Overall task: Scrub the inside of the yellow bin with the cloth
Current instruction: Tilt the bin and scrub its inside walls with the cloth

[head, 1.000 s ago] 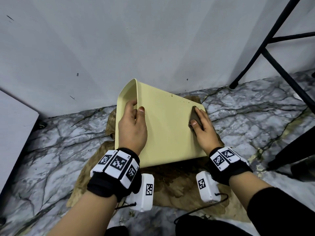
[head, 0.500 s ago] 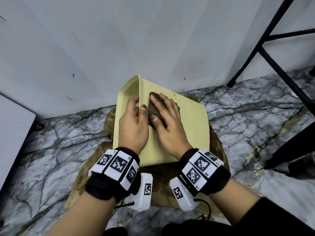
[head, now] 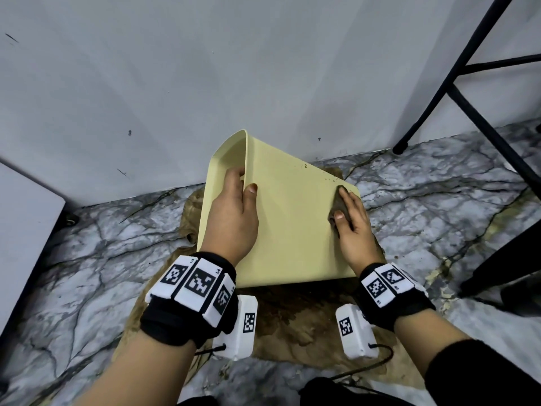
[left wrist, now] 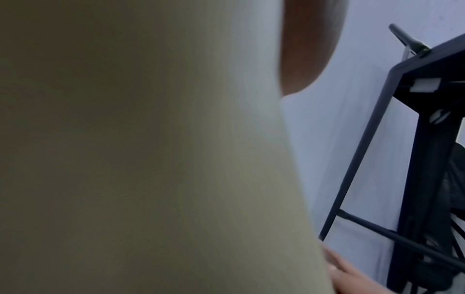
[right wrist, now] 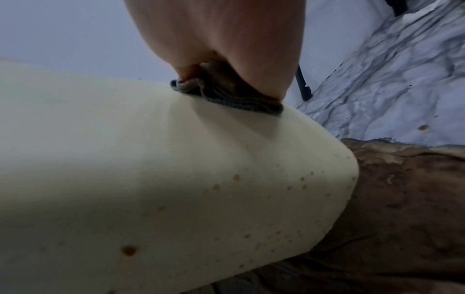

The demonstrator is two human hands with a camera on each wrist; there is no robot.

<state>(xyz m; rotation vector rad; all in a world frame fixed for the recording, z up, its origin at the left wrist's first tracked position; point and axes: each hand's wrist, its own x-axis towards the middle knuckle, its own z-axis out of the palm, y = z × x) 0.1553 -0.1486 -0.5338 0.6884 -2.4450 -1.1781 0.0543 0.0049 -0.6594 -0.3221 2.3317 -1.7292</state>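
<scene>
The yellow bin (head: 292,224) lies on its side on a stained brown mat, with its opening toward the left. My left hand (head: 234,212) grips the rim at the opening, fingers inside and thumb on the outer wall. My right hand (head: 351,218) lies flat on a dark grey cloth (head: 336,205) and presses it against the upturned outer wall near the right edge. In the right wrist view the cloth (right wrist: 234,99) is bunched under the palm on the bin (right wrist: 176,179), whose side carries brown spots (right wrist: 129,250). The bin wall (left wrist: 151,159) fills the left wrist view. The bin's inside is mostly hidden.
The wet brown mat (head: 292,317) lies on a grey marbled floor (head: 439,200) against a pale wall (head: 205,68). Black metal frame legs (head: 456,83) stand at the right. A white panel (head: 23,230) is at the left.
My right hand slid the cloth from beside the left hand's thumb back to the right edge of the bin wall. The left hand kept its hold on the rim.
</scene>
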